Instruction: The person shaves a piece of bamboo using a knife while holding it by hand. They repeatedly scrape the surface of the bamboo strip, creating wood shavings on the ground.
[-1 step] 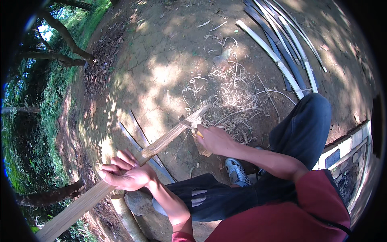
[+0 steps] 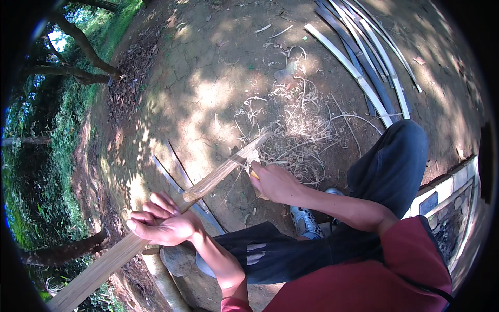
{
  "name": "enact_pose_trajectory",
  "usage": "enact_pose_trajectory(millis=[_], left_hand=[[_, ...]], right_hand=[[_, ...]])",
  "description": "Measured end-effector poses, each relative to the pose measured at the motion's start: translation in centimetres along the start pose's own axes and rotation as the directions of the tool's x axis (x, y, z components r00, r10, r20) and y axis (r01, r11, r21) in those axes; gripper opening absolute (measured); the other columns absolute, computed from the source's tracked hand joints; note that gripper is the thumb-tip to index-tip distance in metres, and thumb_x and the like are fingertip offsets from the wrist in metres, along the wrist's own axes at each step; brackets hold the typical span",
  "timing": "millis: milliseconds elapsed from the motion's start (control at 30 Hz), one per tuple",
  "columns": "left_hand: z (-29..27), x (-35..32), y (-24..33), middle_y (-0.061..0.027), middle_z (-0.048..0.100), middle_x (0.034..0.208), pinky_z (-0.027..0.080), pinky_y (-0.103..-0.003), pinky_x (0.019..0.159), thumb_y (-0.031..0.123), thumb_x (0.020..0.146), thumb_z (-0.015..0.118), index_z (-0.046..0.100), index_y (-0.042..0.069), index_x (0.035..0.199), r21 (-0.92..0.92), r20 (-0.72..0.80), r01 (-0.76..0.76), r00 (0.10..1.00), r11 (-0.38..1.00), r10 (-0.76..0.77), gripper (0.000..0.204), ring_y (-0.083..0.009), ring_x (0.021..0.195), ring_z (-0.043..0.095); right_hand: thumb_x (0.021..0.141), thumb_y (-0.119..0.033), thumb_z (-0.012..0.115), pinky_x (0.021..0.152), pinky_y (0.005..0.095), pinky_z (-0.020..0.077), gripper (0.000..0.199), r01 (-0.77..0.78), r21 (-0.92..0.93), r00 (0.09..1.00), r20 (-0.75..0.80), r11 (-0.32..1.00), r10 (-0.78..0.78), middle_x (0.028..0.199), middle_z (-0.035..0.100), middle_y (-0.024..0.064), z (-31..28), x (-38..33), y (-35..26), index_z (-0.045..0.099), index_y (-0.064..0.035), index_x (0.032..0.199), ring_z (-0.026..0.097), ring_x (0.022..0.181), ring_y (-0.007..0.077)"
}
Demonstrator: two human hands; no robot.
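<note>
Holding: the left hand (image 2: 163, 224) rests on a long bamboo pole (image 2: 208, 181), fingers (image 2: 156, 205) spread half open over it, not wrapped round.
Right hand: the right hand (image 2: 274, 182) has its fingers closed tight round a knife handle (image 2: 254, 176), pressed to the pole near its far end.
Pole: it slants from near left up to the middle, over the dirt ground (image 2: 208, 78).
Shavings: thin curly bamboo shavings (image 2: 301, 125) lie just past the pole's tip.
Far right: long split bamboo strips (image 2: 364, 67) lie side by side.
Near: a dark trouser knee (image 2: 400, 156) and a shoe (image 2: 304, 221).
</note>
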State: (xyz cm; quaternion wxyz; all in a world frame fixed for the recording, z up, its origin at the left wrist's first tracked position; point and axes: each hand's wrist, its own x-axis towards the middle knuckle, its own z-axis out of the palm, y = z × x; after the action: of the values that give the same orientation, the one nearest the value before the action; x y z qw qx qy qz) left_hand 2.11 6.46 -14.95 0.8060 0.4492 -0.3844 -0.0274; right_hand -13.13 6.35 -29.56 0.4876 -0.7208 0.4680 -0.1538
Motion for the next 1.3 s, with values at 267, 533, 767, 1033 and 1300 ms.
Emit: enact_pose_trajectory(millis=[267,533,767,1033,1300], left_hand=[[0.6,0.7,-0.5,0.0018,0.017,0.048,0.019,-0.025,0.038,0.031,0.098,0.035,0.020,0.017,0.065,0.032,-0.207,0.059,0.977,0.998,-0.051,0.039,-0.0102,0.039,0.018],[1.4,-1.7,-0.2,0.0021,0.019,0.046,0.022,-0.024,0.038,0.035,0.100,0.037,0.025,0.016,0.065,-0.031,-0.077,0.047,0.996,0.998,-0.049,0.042,-0.0091,0.037,0.019],[1.0,-0.7,0.3,0.0027,0.019,0.046,0.019,-0.022,0.037,0.034,0.101,0.037,0.024,0.016,0.065,-0.057,0.033,-0.020,0.999,0.998,0.022,0.042,-0.0089,0.037,0.016],[1.4,-0.2,0.3,0.0025,0.018,0.045,0.020,-0.023,0.037,0.035,0.098,0.038,0.024,0.016,0.067,-0.026,-0.112,0.053,0.992,0.998,-0.056,0.040,-0.0098,0.036,0.018],[0.4,0.1,0.0,0.0021,0.020,0.046,0.019,-0.022,0.037,0.034,0.099,0.036,0.024,0.016,0.067,-0.106,0.098,0.050,0.994,0.993,-0.040,0.039,-0.0090,0.036,0.020]], right_hand=[[0.095,-0.017,0.048,0.068,0.0486,0.0531,0.027,-0.198,-0.099,0.976,-0.112,0.975,0.186,0.076,0.065,0.0241,3.2,2.3,8.0,0.051,0.0067,0.106,0.067,0.076,0.0397],[0.094,-0.017,0.048,0.068,0.0520,0.0517,0.028,-0.156,0.017,0.983,-0.097,0.988,0.157,0.072,0.064,0.0250,2.7,2.2,6.6,0.050,0.0084,0.106,0.066,0.075,0.0422],[0.092,-0.017,0.052,0.068,0.0524,0.0500,0.029,-0.035,0.054,0.997,-0.072,0.998,0.039,0.074,0.063,0.0274,0.1,1.7,1.7,0.050,0.0086,0.104,0.064,0.075,0.0441],[0.092,-0.016,0.053,0.068,0.0523,0.0500,0.025,-0.053,0.045,0.993,-0.105,0.998,0.057,0.076,0.064,0.0268,2.4,3.5,5.5,0.053,0.0078,0.099,0.064,0.075,0.0437],[0.091,-0.020,0.054,0.067,0.0511,0.0495,0.032,0.004,0.065,0.995,-0.098,0.998,0.002,0.075,0.064,0.0257,1.9,3.0,5.0,0.053,0.0065,0.109,0.064,0.074,0.0425]])
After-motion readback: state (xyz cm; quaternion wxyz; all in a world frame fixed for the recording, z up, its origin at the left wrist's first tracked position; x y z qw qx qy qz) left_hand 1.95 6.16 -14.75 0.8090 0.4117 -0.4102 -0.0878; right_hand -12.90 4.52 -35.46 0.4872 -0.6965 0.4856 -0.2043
